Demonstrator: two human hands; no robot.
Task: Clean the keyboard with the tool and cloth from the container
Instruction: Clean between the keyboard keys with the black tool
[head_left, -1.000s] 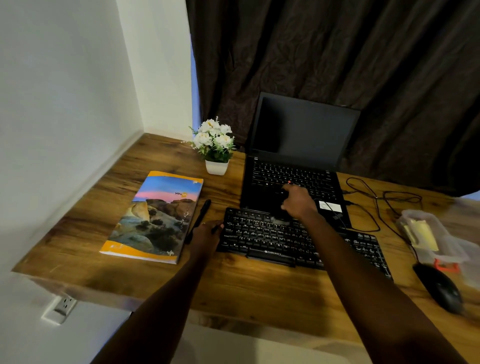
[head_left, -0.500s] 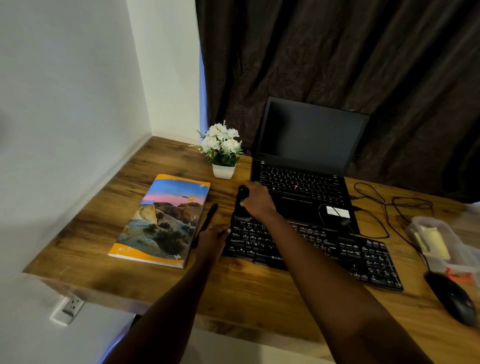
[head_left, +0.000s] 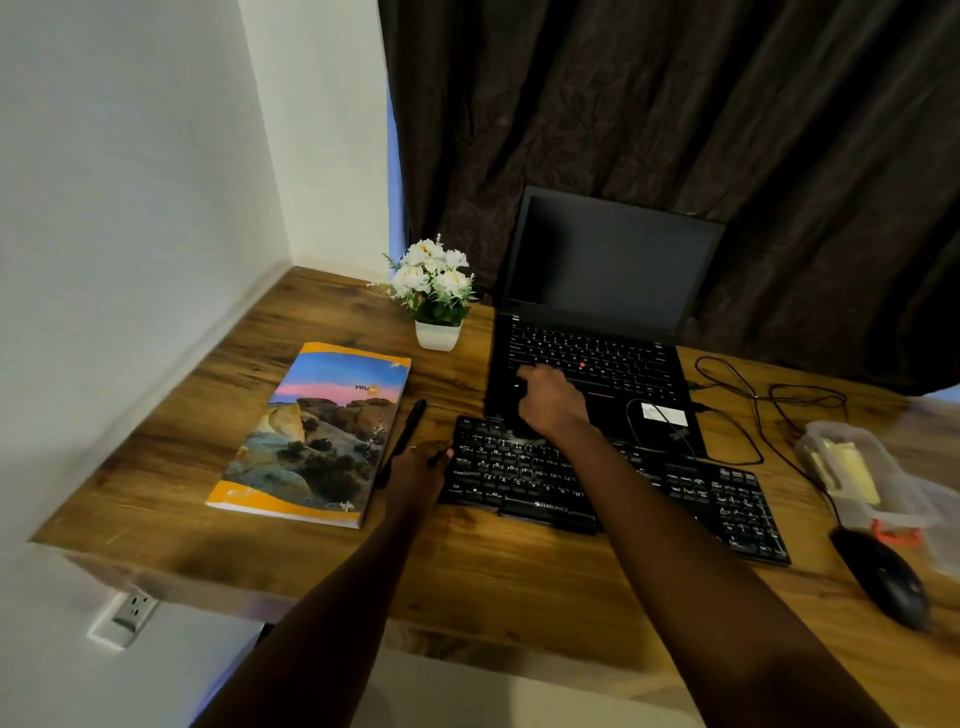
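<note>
The keyboard (head_left: 613, 488) lies on the table (head_left: 519, 582), under both arms. The left hand (head_left: 418, 470) rests at its left end, fingers loosely curled against the edge. A black pen (head_left: 402, 441) lies just left of that hand, with a book (head_left: 317, 436) beyond it. The right hand (head_left: 550, 400) is farther up, curled over something dark at the keyboard's top edge; I cannot tell what. Past it stand the laptop (head_left: 597, 312) and flowers (head_left: 434, 291). Far to the right sit a container (head_left: 872, 467) and mouse (head_left: 883, 577).
</note>
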